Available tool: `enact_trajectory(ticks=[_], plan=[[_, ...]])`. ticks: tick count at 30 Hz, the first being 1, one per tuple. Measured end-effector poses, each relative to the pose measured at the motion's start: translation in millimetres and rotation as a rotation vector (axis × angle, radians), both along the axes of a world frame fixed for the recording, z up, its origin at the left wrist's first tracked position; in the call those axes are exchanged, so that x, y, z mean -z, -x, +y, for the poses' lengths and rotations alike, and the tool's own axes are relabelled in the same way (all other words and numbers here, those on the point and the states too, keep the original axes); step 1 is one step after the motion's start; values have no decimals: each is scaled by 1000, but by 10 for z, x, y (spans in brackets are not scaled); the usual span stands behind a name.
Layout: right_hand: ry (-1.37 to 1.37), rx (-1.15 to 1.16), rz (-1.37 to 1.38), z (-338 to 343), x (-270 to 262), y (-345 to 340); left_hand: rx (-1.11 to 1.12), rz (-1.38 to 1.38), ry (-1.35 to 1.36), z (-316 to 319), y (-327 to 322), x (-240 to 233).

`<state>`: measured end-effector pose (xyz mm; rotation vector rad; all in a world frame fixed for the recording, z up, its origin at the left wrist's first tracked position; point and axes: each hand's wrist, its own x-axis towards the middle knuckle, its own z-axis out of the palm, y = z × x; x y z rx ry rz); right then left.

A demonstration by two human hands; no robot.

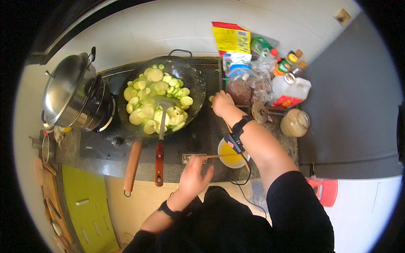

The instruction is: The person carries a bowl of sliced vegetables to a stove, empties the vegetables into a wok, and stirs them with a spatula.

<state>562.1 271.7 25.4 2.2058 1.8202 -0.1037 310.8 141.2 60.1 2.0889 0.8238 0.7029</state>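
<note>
My right hand (222,102) reaches over the cooktop's right side, its fingers closed at a small pale green slice (211,98). My left hand (194,174), blurred, is over the counter's front edge with fingers apart; its fingertips are close to the end of a chopstick (218,156), and contact cannot be made out. That chopstick lies across a white bowl (223,163) of yellow liquid, probably beaten egg. A second chopstick (229,127) runs partly under my right forearm. Sliced green squash (148,112) fills much of a wok (194,91), with a metal spatula (159,158) resting in it.
The wok's wooden handle (133,167) juts past the counter edge. A lidded steel pot (68,91) stands left. Bagged food (239,90), bottles (285,64), a white jug (291,90) and a glass jar (295,123) crowd the right. A cable (248,180) hangs from my right wrist.
</note>
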Motion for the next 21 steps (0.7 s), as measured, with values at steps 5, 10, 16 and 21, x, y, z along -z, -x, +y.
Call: enact_trajectory(ticks=[5,10,16,21], plan=[[122,-184,-365,190,369,-71,-30,-64,24,-160,166,-60],[165,-190,-303,244,346,-123,-81,-66,105,-211,254,-27],[67,-85,-228,311,445,-194,-113,-34,124,-189,327,-29],[22,-120,-241,221,447,-165,-119,8,123,-210,390,-5]])
